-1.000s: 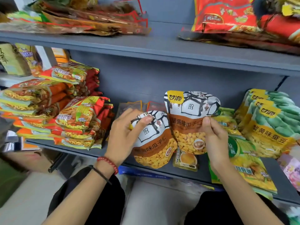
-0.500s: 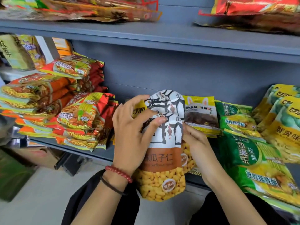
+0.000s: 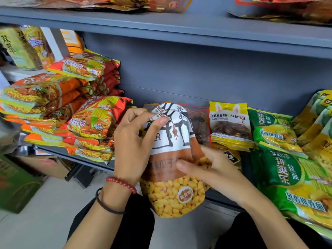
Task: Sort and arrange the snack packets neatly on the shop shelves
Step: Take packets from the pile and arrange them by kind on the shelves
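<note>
Grey shop shelves (image 3: 197, 26); seed packet (image 3: 172, 198) upright at middle shelf's front edge. Left hand (image 3: 133, 148) grip clamped on its top, right hand (image 3: 213, 171) pinching its side, probably squaring it for placement.

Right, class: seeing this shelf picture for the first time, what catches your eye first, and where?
A brown-and-white plastic pouch printed with yellow seeds sits at centre, held by the left hand and right hand. Orange-red noodle packets are stacked to its left; green noodle packets lie to its right.

Top-shelf packets (image 3: 111, 4) cropped above, seed pouch (image 3: 172, 196) lettering partly behind fingers (image 3: 190, 169)
</note>
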